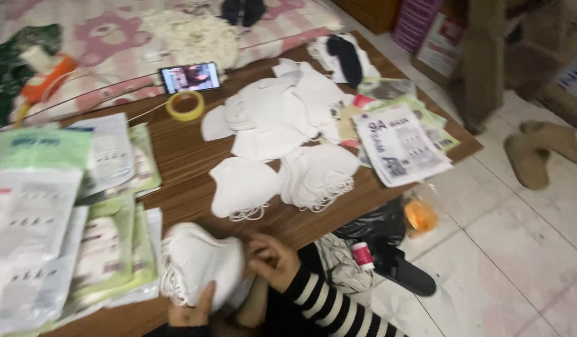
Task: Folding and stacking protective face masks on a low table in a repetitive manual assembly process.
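Head view. Flat pale-green and white pouches (82, 249) overlap along counter's (182, 159) left edge; a white printed pouch (398, 146) lies at right edge. Loose white masks (282, 118) heaped mid-counter, count unclear. One yellow tape roll (185, 105), one phone (190, 77) at far edge. Left hand (192, 309) supports a mask stack (198, 262) at near edge, grip closed on it; right hand (273, 259), fingers curled, touches the stack's side.

— Is it sharp?
— No, motion blur smears everything, worst on the white fabric masks (282, 118).
— And the light?
— Even, soft, indoor; faint glare beside them on the brown wooden table (182, 159), shadows weak.
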